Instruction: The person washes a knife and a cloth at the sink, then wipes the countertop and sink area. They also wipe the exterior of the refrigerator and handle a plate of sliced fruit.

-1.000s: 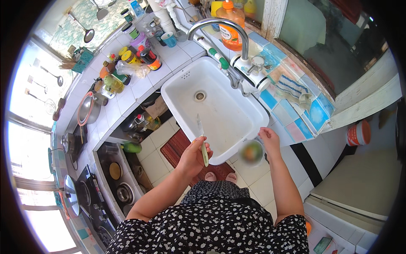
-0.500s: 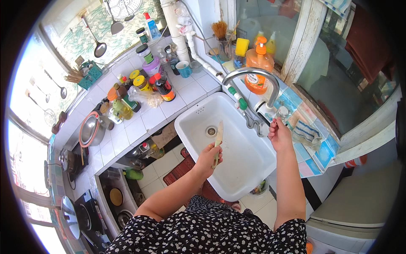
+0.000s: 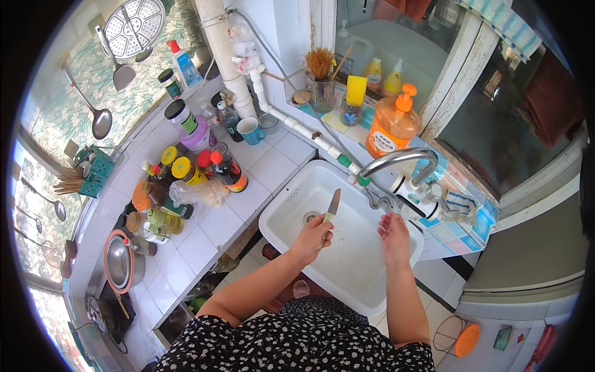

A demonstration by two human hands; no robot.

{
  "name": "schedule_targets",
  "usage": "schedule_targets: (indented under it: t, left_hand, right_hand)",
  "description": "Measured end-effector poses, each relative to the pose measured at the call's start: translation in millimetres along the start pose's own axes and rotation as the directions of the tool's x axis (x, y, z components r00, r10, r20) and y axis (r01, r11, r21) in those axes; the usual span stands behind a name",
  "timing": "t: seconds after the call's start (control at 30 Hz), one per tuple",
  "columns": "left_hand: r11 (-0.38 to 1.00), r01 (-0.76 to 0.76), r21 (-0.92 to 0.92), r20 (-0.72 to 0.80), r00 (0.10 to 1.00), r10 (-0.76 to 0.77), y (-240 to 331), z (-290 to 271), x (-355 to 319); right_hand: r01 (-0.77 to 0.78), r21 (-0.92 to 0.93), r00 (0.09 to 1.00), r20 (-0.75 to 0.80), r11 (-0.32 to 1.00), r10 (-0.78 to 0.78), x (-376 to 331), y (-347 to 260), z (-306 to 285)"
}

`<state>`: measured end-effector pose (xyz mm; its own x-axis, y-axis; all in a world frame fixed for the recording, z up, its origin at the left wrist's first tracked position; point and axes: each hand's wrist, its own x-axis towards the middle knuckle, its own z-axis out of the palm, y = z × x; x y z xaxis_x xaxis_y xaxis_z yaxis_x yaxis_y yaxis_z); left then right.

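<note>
Head view, knife: above white sink, blade pointing far, probably to keep the edge clear of fingers.
Left hand: clamped round the pale green handle.
Right hand: half-open, fingers loosely curled, no object visible; over sink's right side, apart from faucet.

Left hand clenched; right hand loosely curled
</note>
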<state>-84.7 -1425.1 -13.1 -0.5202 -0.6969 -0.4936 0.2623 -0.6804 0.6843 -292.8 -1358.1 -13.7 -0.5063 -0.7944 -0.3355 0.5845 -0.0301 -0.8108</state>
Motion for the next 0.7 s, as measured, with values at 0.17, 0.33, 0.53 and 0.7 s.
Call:
schedule_targets:
  t: [0.17, 0.33, 0.53, 0.7]
  left_hand:
    - [0.997, 0.016, 0.074, 0.012, 1.0, -0.016, 12, -10, 0]
    - [0.991, 0.005, 0.132, -0.02, 1.0, -0.002, 23, -5, -4]
    - [0.971, -0.039, 0.236, -0.009, 0.999, 0.042, 31, -18, -16]
    - [0.879, -0.115, 0.462, 0.026, 0.993, 0.116, 37, -29, -22]
  right_hand:
    - [0.418, -0.565, 0.883, 0.436, 0.712, -0.173, -22, 23, 72]
    - [0.651, -0.64, 0.756, 0.591, 0.408, -0.28, 23, 47, 84]
    - [0.564, -0.652, 0.801, 0.582, 0.507, -0.141, 76, 45, 107]
    - [0.297, -0.734, 0.842, 0.503, 0.611, 0.195, 85, 17, 108]
